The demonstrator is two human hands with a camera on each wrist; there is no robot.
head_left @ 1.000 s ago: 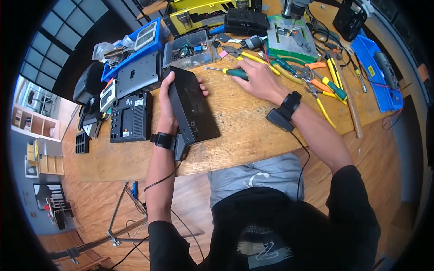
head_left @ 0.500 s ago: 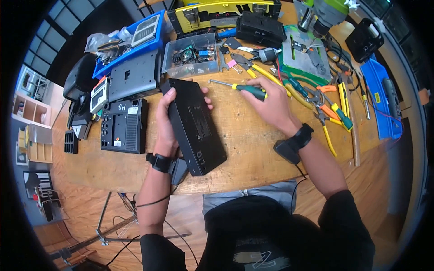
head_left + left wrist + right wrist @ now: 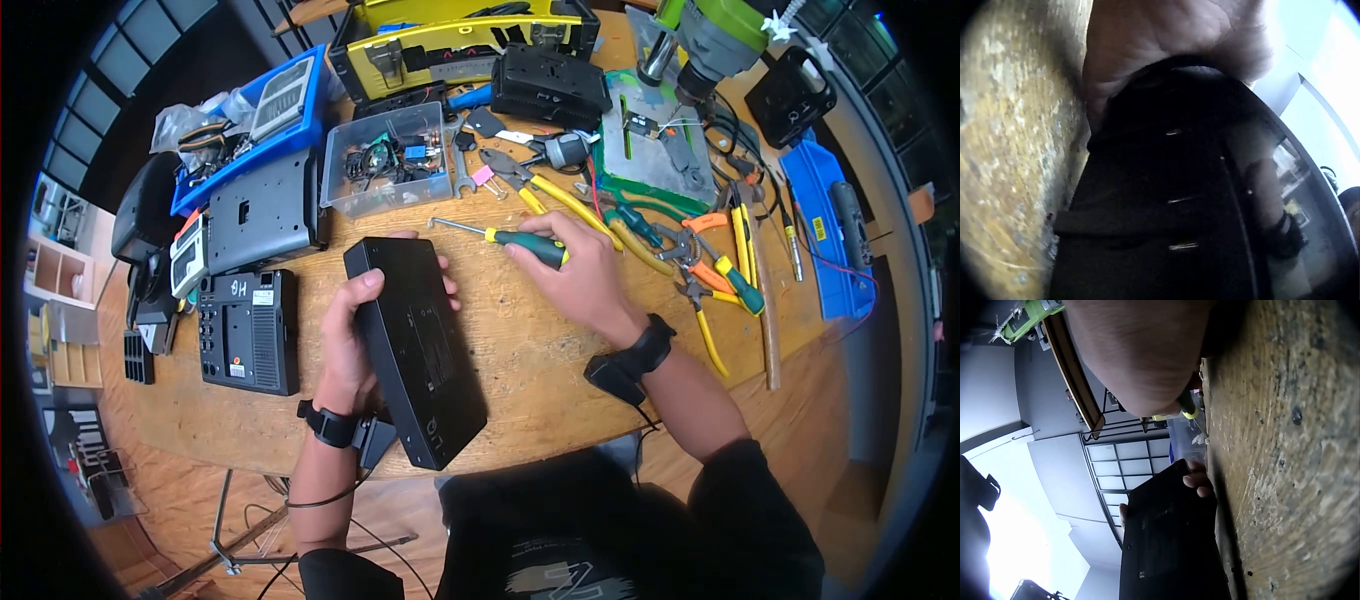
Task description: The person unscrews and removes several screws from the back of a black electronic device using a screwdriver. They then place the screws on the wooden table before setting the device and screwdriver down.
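Note:
My left hand holds a flat black box-shaped device along its left side, thumb on the top face and fingertips showing past the far right edge. Printed marks show on its face. In the left wrist view, the palm lies against the end of the dark casing. To the right, my right hand grips a screwdriver by its green and yellow handle, low over the wooden table. Its thin shaft points left, beyond the device's far end. The right wrist view shows the device tilted.
Another black device lies at the left. Behind are a clear bin of small parts, a blue tray and a yellow toolbox. Pliers, a wooden rod and a drill press stand or lie at the right.
The head view has shifted, so the table shows lower. The device has come slightly nearer my body, away from the clear bin. My right hand's fingers have closed further round the screwdriver handle.

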